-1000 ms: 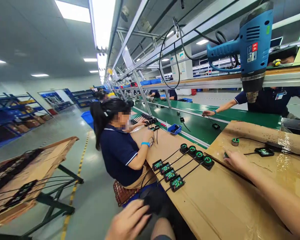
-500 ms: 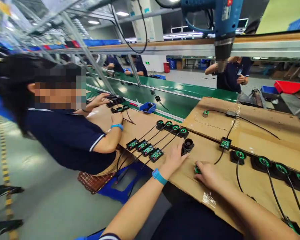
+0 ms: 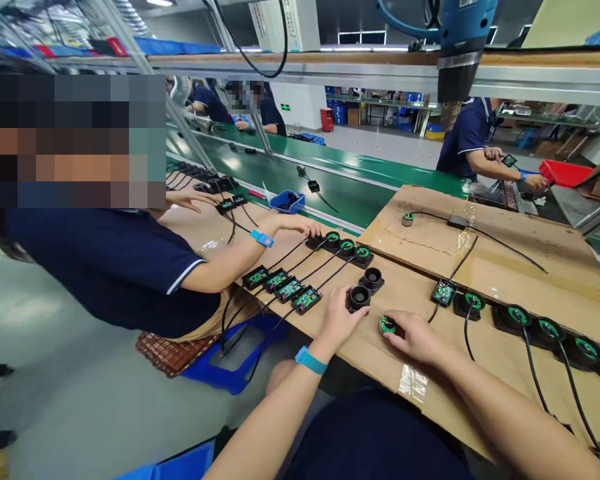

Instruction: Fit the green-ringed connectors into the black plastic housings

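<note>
My left hand (image 3: 336, 319) is closed around the edge of a black round housing with a square base (image 3: 359, 300), its hollow side up, at the cardboard-covered bench. Just behind it sits a second black housing (image 3: 372, 279). My right hand (image 3: 414, 335) grips a small round part with a green circuit board (image 3: 387, 325), a short way right of the held housing. Fingers hide some of this part. Left of my hands, rectangular black boxes with green circuit boards (image 3: 306, 300) are joined by black cables to round green-ringed units (image 3: 363, 254).
At left a co-worker's hand (image 3: 305, 227) touches the round units' row. More cabled round units (image 3: 517, 316) line the right side by a raised cardboard sheet (image 3: 510, 260). A blue power tool (image 3: 463, 40) hangs overhead. Behind runs a green conveyor (image 3: 260, 180) with a blue tray (image 3: 287, 201).
My left hand has drawn one housing nearer, apart from the other. My right hand still holds the round part. The co-worker's hand has reached over to the round units. The view has shifted slightly.
</note>
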The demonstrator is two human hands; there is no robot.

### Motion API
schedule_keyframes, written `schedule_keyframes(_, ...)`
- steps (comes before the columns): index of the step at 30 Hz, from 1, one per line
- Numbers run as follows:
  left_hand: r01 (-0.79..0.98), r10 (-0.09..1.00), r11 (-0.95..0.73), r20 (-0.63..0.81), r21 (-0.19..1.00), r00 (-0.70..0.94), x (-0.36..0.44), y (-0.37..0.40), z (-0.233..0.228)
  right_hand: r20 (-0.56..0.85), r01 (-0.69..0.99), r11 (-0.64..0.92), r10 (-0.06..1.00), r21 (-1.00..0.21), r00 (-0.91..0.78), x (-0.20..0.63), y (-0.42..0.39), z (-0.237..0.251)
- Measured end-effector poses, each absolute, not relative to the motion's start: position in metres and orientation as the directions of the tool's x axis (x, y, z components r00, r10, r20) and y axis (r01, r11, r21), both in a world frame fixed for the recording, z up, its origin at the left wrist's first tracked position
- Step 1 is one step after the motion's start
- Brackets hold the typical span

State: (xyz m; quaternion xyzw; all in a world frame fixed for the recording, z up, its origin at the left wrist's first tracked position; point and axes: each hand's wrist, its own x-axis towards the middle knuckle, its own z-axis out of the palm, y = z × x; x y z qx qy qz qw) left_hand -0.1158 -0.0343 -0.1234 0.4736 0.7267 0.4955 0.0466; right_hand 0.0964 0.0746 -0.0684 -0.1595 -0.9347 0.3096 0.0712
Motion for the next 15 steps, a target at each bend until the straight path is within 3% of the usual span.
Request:
schedule_keyframes(3, 0.663, 0.767, -0.016, 0.434, 0.749, -0.472, -0.116, -0.034, -0.123, 0.050, 0.272, 0.774, 0.364, -0.571, -0.930, 0.104, 0.094, -0.067)
schedule_keyframes(6, 0.612, 0.809, -0.037, 0.383, 0.790, -0.446, -0.109, -0.038, -0.120, -0.042, 0.408, 0.775, 0.445, -0.482, -0.895, 0.111, 0.091, -0.049)
schedule_keyframes(9, 0.649, 0.760, 0.185, 0.311, 0.738, -0.571, -0.110, -0.046, -0.121, -0.141, 0.527, 0.752, 0.517, -0.396, -0.844, 0.096, 0.076, -0.034)
schedule_keyframes(11, 0.734, 0.746, 0.242, 0.362, 0.635, -0.559, -0.121, -0.047, -0.127, -0.209, 0.571, 0.746, 0.532, -0.343, -0.821, 0.074, 0.072, -0.036)
schedule_keyframes(15, 0.778, 0.796, 0.114, 0.412, 0.618, -0.444, -0.130, -0.044, -0.135, -0.212, 0.622, 0.685, 0.590, -0.379, -0.779, 0.049, 0.069, -0.052)
